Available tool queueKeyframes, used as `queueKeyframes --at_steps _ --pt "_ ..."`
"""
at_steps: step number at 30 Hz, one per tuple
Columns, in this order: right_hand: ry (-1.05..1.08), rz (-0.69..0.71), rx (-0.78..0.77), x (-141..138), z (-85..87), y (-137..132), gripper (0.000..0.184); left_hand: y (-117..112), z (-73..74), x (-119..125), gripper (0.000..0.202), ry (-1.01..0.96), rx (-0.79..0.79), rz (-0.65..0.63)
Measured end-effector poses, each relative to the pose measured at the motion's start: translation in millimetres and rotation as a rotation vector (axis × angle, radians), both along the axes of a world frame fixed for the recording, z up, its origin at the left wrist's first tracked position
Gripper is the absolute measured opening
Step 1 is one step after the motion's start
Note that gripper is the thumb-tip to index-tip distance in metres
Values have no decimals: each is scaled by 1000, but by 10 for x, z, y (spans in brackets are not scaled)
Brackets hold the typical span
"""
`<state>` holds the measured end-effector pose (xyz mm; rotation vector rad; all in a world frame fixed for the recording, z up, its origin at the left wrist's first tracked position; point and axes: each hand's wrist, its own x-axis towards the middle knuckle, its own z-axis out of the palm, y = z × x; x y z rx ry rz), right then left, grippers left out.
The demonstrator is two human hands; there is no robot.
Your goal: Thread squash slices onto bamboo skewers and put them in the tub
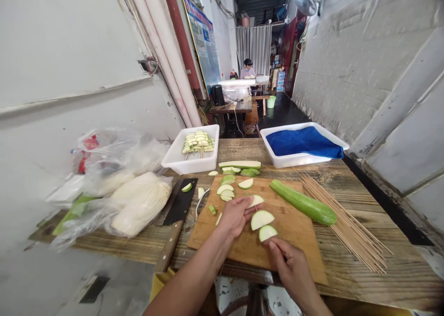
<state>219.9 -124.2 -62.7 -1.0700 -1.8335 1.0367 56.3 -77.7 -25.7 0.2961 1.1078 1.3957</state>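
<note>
My left hand rests on the wooden cutting board, its fingers pinched on a half-round zucchini slice. My right hand is closed at the board's near edge on a thin skewer that carries two zucchini slices; the stick itself barely shows. More loose slices lie at the board's far left. A whole green zucchini lies across the board's right side.
A cleaver lies left of the board, beside bagged enoki mushrooms. Behind stand a white tray of skewered slices and a tray holding a blue cloth. Bamboo skewers lie in a heap at right. A person sits far back.
</note>
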Motion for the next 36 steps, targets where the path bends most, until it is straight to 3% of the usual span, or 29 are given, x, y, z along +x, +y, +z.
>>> queueKeyframes --at_steps 10,14,16,18,22,26,36 --pt "-7 -64 42 -14 28 -5 32 -91 -20 189 15 25 22 -32" --pt "0 -91 46 -13 25 -4 33 -131 -7 98 28 99 75 -67" --pt "3 -115 50 -3 21 -11 34 -149 -3 -72 31 258 115 33" --pt "0 -139 49 7 18 -19 35 -168 -1 -314 32 542 158 173" --pt "-19 -173 57 17 31 -26 38 -220 12 -816 22 1113 147 247" --pt "-27 -193 58 23 49 -20 40 -257 21 -1032 22 1390 127 158" --pt "-45 -190 76 25 61 -11 40 -17 -106 -956 27 1788 263 -182"
